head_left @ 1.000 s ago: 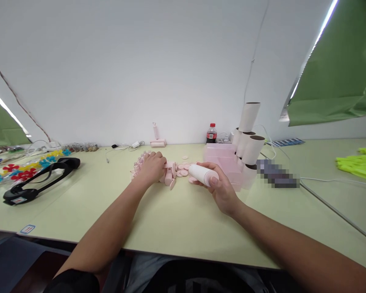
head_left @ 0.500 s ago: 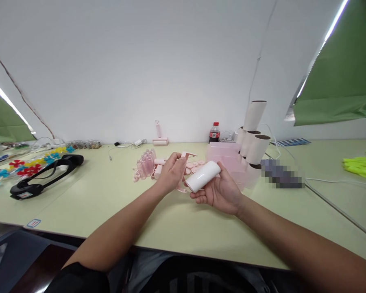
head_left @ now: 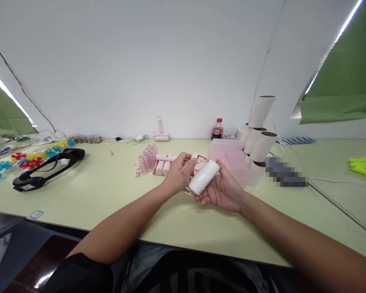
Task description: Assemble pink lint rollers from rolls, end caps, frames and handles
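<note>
My left hand (head_left: pixel 179 175) is closed around a pink plastic lint roller holder (head_left: pixel 196 155), much of which my fingers and the roll hide. My right hand (head_left: pixel 225 193), palm up, cradles a white lint roll (head_left: pixel 204 177) with a glossy surface. The roll is tilted and its lower left end lies against the holder. Just behind my left hand are pink cylinders (head_left: pixel 163 167) lying on the table. Clear pink handles (head_left: pixel 147 158) stand in a group to their left.
Pink translucent boxes (head_left: pixel 227 150) and stacked white rolls (head_left: pixel 262 146) stand to the right. A cola bottle (head_left: pixel 217 129) and a lint roller (head_left: pixel 162 137) are by the wall. Left lie a black head strap (head_left: pixel 49 171) and colourful flower pieces (head_left: pixel 30 163). Cables (head_left: pixel 341 209) cross the right side.
The holder has turned and come up to the white roll, and the two now overlap. My left hand has moved slightly right. The view has shifted a little.
</note>
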### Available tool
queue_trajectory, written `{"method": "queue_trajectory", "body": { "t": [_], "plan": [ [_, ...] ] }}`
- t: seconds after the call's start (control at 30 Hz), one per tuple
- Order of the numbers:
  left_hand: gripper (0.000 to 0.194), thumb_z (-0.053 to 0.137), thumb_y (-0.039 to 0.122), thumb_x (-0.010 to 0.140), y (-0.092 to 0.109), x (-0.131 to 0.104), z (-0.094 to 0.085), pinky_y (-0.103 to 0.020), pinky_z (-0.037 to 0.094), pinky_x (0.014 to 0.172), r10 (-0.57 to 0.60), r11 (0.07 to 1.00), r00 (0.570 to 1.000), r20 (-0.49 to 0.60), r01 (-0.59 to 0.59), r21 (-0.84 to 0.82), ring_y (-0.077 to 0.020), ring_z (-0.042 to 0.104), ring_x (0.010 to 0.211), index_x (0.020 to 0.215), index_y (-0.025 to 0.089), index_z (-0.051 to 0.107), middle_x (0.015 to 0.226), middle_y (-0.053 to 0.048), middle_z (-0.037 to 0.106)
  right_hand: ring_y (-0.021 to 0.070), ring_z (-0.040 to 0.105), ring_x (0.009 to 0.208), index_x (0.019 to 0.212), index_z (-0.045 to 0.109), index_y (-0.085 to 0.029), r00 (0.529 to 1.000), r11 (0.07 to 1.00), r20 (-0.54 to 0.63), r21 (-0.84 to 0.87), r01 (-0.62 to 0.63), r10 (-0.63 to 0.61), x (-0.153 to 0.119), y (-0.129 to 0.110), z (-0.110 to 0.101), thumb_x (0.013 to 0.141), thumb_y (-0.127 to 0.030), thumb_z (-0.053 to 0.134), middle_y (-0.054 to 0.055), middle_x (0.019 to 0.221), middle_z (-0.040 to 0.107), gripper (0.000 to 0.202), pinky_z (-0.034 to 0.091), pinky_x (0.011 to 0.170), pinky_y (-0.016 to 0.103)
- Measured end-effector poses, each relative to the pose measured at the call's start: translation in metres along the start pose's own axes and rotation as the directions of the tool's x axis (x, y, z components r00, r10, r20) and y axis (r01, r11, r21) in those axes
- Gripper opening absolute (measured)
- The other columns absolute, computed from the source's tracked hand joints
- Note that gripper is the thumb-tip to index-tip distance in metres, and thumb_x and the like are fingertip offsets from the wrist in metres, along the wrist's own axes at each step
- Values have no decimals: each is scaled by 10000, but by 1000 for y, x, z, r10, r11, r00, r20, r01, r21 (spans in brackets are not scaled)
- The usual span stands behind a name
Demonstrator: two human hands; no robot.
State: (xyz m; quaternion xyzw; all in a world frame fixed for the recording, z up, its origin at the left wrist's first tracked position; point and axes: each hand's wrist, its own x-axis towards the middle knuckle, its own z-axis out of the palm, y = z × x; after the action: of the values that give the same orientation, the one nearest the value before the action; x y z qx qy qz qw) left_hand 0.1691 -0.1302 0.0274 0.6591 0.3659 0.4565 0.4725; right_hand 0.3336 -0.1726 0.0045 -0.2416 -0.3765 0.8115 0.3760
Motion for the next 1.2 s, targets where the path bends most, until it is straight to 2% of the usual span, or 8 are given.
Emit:
{"method": "queue_trajectory", "body": {
  "t": [0.17,0.33,0.4,0.57,0.67,0.83,1.03,1.2],
  "plan": [
    [292,523,494,895,-5,-1,1,-225,403,503,19,1000,1000,23,-20,13,-122,515,568,908,203,532,653,26,549,260,722,691,1309,503,-150,1000,1000,8,-10,-22,22,-1,0,-2,892,-782,168,162,925,738,828,548,627,358],
    [273,487,477,930,-16,-3,4,-244,415,566,181,982,983,36,-182,53,-122,510,608,961,206,499,691,36,539,305,725,912,1361,477,-169,997,999,74,25,-27,25,-3,3,1,892,-782,161,169,1095,709,834,512,887,489],
    [289,471,483,942,-21,-4,3,-265,424,611,278,949,960,38,-281,145,-137,531,662,1001,202,504,737,20,567,291,719,926,1356,484,-199,996,999,80,47,25,-29,-2,5,2,914,-744,215,149,1151,692,751,505,901,491],
    [390,469,548,937,-25,-3,-1,-325,457,743,424,847,899,107,-435,305,-190,588,858,1093,197,540,961,-50,641,263,705,857,1265,543,-191,991,991,22,30,131,-132,1,12,2,949,-634,313,137,1106,695,591,544,762,421],
    [458,453,585,931,-25,-3,-3,-363,472,835,483,807,855,189,-518,284,-221,595,968,1143,189,541,1101,-95,637,250,692,823,1201,576,-182,989,989,19,14,145,-145,2,14,1,949,-594,355,130,1053,703,531,541,725,403],
    [493,455,601,927,-24,-6,-3,-386,498,885,509,792,808,297,-574,206,-238,609,1036,1209,202,520,1146,-109,638,230,672,786,1122,614,-180,983,983,10,-9,183,-183,3,19,1,934,-573,424,113,983,710,475,538,688,384],
    [310,557,417,935,-25,-4,-5,-383,504,964,662,675,652,371,-733,82,-233,626,1136,1166,210,581,1216,-115,657,227,663,785,1087,656,-157,985,984,12,-36,173,-172,5,25,3,882,-647,488,102,936,706,557,552,699,401],
    [281,542,424,943,-25,-3,-4,-366,540,891,708,626,631,317,-769,131,-217,667,1043,1105,203,607,1127,-108,699,211,648,742,1031,661,-157,979,980,-47,-34,196,-197,6,26,10,880,-614,515,86,892,699,503,553,661,381]
  ]
}}
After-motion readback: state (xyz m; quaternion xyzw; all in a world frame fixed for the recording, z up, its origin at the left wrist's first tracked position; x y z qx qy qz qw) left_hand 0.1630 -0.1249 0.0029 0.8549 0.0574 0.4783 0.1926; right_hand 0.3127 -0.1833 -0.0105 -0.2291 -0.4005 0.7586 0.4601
